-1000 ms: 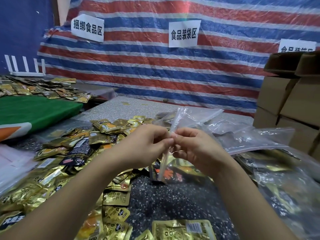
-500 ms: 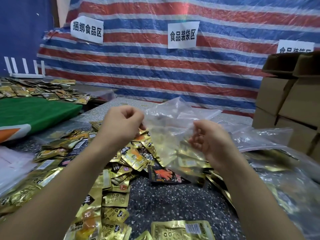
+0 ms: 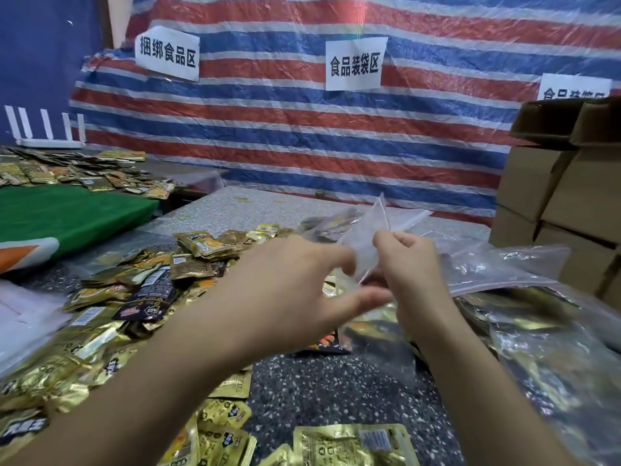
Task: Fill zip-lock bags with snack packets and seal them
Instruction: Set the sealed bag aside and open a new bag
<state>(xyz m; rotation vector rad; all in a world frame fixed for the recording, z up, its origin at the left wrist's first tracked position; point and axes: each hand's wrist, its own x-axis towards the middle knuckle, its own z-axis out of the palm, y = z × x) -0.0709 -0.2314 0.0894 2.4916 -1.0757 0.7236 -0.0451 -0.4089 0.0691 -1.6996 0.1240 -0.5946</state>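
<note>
A clear zip-lock bag (image 3: 364,242) hangs above the speckled table (image 3: 336,388), with gold packets dimly visible in its lower part. My right hand (image 3: 411,267) pinches the bag's top edge between thumb and fingers. My left hand (image 3: 295,287) is just left of it, its fingers stretched out, its index finger and thumb reaching the bag's open side. Loose gold and black snack packets (image 3: 117,297) lie heaped on the table under and left of my left arm.
Filled clear bags (image 3: 524,317) pile up on the right. Stacked cardboard boxes (image 3: 557,196) stand at the far right. A green mat (image 3: 67,213) and more packets lie at the left; more gold packets (image 3: 349,445) lie at the front edge. A striped tarp hangs behind.
Half a second ago my hands held the bag spread wide apart. My left hand has since let go of its edge and moved right and down, close to my right hand.
</note>
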